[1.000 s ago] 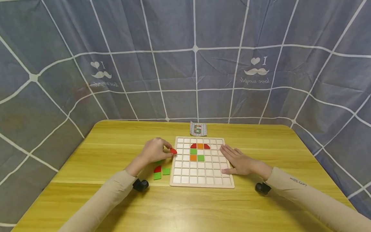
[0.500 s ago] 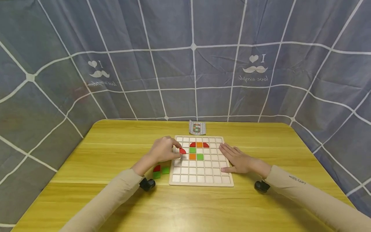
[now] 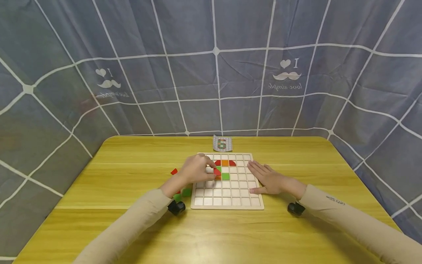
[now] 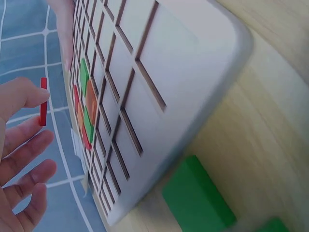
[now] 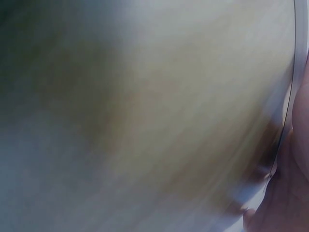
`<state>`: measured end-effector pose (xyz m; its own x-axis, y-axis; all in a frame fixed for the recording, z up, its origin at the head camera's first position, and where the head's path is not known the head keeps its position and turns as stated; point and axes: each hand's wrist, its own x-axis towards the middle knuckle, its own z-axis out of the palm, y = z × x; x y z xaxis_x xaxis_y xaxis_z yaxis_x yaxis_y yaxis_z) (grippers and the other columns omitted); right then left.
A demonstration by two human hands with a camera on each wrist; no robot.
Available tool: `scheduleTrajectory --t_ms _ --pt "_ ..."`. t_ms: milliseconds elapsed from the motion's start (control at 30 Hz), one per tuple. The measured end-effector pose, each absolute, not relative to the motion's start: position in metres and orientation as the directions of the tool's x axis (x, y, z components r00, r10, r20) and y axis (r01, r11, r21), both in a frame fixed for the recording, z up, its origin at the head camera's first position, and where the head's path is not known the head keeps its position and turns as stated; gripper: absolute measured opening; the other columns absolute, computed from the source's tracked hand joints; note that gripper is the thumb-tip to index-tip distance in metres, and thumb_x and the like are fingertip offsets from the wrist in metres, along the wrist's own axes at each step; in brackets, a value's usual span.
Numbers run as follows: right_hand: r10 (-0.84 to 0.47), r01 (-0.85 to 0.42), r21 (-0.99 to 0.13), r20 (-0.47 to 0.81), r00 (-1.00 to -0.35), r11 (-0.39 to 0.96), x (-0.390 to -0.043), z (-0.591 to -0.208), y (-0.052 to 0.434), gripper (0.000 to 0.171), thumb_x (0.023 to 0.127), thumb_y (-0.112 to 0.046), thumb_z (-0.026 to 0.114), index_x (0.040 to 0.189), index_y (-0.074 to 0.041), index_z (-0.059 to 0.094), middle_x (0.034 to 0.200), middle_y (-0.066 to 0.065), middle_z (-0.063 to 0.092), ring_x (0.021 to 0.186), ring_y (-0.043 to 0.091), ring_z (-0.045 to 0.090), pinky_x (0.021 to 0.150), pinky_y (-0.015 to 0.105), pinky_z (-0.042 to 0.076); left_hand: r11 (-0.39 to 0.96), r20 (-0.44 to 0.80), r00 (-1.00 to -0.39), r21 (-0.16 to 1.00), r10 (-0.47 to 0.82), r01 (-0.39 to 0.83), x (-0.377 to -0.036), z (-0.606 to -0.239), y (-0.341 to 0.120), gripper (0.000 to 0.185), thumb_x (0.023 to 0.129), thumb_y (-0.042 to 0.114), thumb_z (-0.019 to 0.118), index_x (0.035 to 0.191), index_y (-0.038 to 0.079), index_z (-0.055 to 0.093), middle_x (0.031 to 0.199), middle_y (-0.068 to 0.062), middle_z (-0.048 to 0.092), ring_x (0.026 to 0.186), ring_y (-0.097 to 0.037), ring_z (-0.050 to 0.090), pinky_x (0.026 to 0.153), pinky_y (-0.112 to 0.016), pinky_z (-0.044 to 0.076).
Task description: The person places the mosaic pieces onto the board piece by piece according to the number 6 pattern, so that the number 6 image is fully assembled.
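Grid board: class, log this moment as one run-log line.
left hand: pinches red piece over board | right hand: flat on board edge

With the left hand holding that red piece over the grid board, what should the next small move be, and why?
Probably lower the red quarter-round tile into the empty cell under it. The left hand pinches it just above the white wooden grid board, beside the orange and green square tiles, and the left wrist view shows it not yet seated. The right hand lies flat on the board's edge, steadying it.
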<state>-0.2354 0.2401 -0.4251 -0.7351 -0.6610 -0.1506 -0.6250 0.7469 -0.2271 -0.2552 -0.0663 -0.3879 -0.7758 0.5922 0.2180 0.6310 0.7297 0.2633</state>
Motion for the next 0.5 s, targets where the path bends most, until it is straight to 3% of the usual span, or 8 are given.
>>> scheduleTrajectory --t_ms 200,500 --pt "-0.676 -0.630 -0.269 -0.127 -0.726 0.728 -0.236 -0.427 0.241 0.092 0.093 -0.053 0.053 0.151 0.007 0.014 0.157 0.029 0.009 0.145 0.046 0.010 0.111 0.066 0.015 0.714 0.212 -0.758 0.255 0.617 0.652 -0.257 -0.390 -0.055 0.022 0.075 0.033 0.076 0.093 0.020 0.078 0.097 0.006 0.074 0.088 -0.013 0.064 0.058 -0.024 0.045" --pt "-0.665 -0.625 -0.245 -0.143 -0.733 0.741 -0.241 -0.435 0.246 0.096 0.092 -0.062 0.045 0.152 0.003 0.010 0.159 0.024 0.005 0.147 0.041 0.007 0.113 0.063 0.013 0.699 0.171 -0.747 0.269 0.642 0.662 -0.261 -0.395 -0.036 0.023 0.076 0.034 0.076 0.093 0.019 0.078 0.093 0.007 0.073 0.089 -0.014 0.064 0.058 -0.022 0.046"
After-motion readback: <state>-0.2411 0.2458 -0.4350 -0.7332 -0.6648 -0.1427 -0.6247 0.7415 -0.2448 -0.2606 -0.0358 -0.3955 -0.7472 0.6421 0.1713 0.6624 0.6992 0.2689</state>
